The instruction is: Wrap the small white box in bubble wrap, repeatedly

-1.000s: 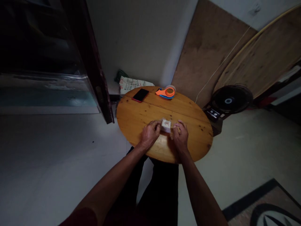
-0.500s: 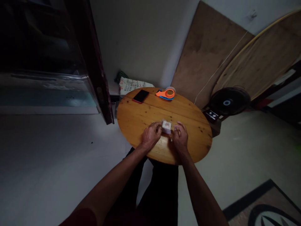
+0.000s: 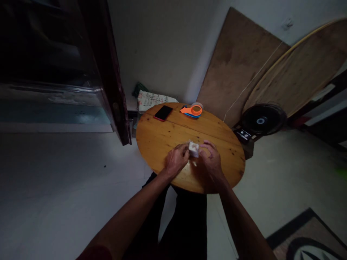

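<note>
A small white box (image 3: 193, 149) with a faint brownish mark on its top stands between my hands, near the front middle of the round wooden table. Something thin and see-through seems to stick up at its back left edge. My left hand (image 3: 177, 158) is closed on the left side of the box, thumb and fingertips pressed together there. From the right, my right hand (image 3: 212, 159) bends its thumb and forefinger onto the box's near right side. Its other fingers are curled and partly hidden.
Toward the back of the table (image 3: 157, 139) lie a red-edged phone (image 3: 163, 113) and an orange and blue tape dispenser (image 3: 193, 110). A dark fan (image 3: 260, 121) stands beyond the right edge. Large wooden boards (image 3: 233, 57) lean on the wall; a dark door frame (image 3: 115, 90) is at left.
My right hand has come in from a small gap to reach the right side of the box. My left hand stays at the box's left side. The view has shifted slightly.
</note>
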The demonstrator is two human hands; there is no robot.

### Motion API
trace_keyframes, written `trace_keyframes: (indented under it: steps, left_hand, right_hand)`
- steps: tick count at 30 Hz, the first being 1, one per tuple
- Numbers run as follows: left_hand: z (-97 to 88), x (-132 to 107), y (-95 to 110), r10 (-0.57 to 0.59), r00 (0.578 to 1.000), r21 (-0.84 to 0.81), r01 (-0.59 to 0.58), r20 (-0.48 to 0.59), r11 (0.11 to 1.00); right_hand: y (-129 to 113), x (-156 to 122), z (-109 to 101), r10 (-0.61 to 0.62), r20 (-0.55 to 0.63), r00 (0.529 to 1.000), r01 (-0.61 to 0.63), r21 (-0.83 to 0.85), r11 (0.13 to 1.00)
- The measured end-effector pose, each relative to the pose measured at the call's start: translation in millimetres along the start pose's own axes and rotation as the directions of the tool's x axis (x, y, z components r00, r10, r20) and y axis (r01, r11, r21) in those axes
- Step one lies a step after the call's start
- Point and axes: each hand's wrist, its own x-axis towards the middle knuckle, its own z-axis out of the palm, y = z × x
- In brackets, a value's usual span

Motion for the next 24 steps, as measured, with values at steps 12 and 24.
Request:
trace_keyframes:
  steps: [12, 24]
  left_hand:
    - [-1.4, -1.0, 2.0, 0.006, 0.999, 0.076, -0.009, 0.033, 0.997]
    - [-0.7, -0.3, 2.1, -0.016, 0.998, 0.078, 0.012, 0.054, 0.997]
  right_hand:
    - [-22.0, 35.7, -13.8, -0.283, 0.494, 0.822, 0.514, -0.428, 0.743]
    - [-15.4, 49.9, -3.0, -0.23, 0.428, 0.874, 0.434, -0.476, 0.765]
